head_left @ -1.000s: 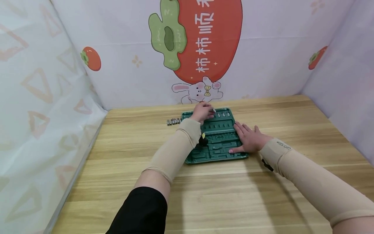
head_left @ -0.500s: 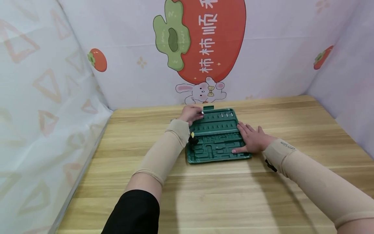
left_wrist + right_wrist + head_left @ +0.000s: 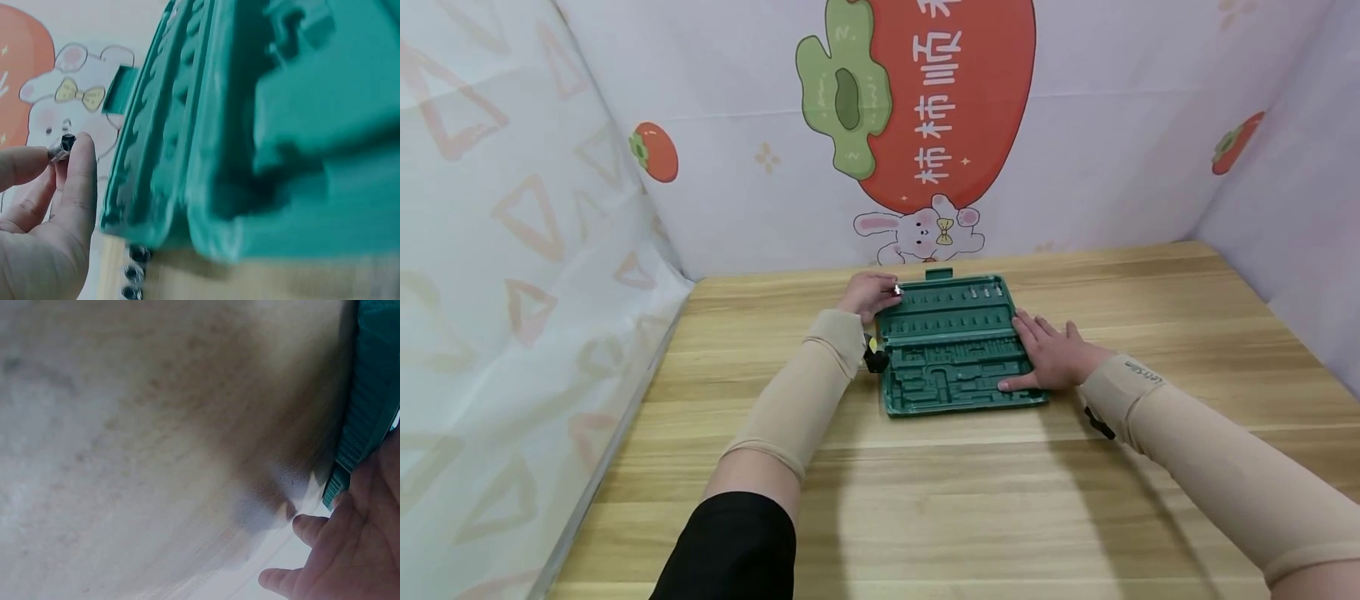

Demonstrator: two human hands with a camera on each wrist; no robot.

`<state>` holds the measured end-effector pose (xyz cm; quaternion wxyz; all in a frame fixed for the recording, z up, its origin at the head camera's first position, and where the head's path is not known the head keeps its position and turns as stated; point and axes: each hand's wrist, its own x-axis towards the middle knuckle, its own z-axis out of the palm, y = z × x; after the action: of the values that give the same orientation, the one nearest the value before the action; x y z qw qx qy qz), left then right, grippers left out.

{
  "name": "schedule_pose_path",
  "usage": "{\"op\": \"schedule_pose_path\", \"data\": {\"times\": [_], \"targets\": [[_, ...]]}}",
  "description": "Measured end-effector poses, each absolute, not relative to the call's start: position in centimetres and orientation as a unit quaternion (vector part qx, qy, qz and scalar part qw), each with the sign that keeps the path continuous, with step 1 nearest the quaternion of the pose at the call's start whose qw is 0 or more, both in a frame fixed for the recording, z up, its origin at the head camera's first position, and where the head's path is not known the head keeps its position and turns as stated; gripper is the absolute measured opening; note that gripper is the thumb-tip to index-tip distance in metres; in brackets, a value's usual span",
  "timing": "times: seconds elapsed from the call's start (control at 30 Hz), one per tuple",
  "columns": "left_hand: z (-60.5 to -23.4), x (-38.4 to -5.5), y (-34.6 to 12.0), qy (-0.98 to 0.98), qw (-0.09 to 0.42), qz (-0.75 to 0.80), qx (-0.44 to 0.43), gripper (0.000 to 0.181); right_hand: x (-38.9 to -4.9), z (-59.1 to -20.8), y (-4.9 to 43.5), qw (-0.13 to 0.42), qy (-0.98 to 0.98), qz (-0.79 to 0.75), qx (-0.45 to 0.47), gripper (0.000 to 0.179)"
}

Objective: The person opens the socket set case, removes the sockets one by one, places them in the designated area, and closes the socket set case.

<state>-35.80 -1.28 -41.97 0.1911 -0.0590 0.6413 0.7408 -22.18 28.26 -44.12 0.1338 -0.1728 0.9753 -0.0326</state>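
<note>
A green moulded tool case [image 3: 958, 336] lies opened flat on the wooden table. My left hand [image 3: 867, 295] is at its back left corner and pinches a small silver socket [image 3: 61, 149] between thumb and fingers, its hollow end showing in the left wrist view. Three sockets [image 3: 987, 292] stand at the right end of the case's back row. Below the case edge, several loose sockets [image 3: 133, 273] appear in the left wrist view; the left hand and wrist hide them in the head view. My right hand [image 3: 1049, 357] rests with spread fingers on the case's right edge.
The wooden table [image 3: 955, 500] stretches in front of the case and to both sides. Behind it hangs a printed cloth backdrop [image 3: 730, 208], with a patterned white cloth [image 3: 550, 292] at the left. A green latch tab [image 3: 938, 273] sticks out at the back of the case.
My left hand has moved left with the socket, from over the case's back row to its back left corner. The loose sockets beside the case are now covered. My right hand stays put.
</note>
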Motion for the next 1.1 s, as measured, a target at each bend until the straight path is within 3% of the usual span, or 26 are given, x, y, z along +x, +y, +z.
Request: {"op": "schedule_pose_path", "data": {"times": [0.47,1.1], "targets": [[-42.5,-36.7,-3.3,0.61,0.164,0.771,-0.079,0.041,-22.1,-44.3,28.5,0.131,0.976,-0.045,-0.168,0.123],[-42.4,-37.3,-8.4,0.622,0.167,0.759,-0.095,0.043,-22.3,-44.3,28.4,0.129,0.975,-0.039,-0.175,0.12]]}}
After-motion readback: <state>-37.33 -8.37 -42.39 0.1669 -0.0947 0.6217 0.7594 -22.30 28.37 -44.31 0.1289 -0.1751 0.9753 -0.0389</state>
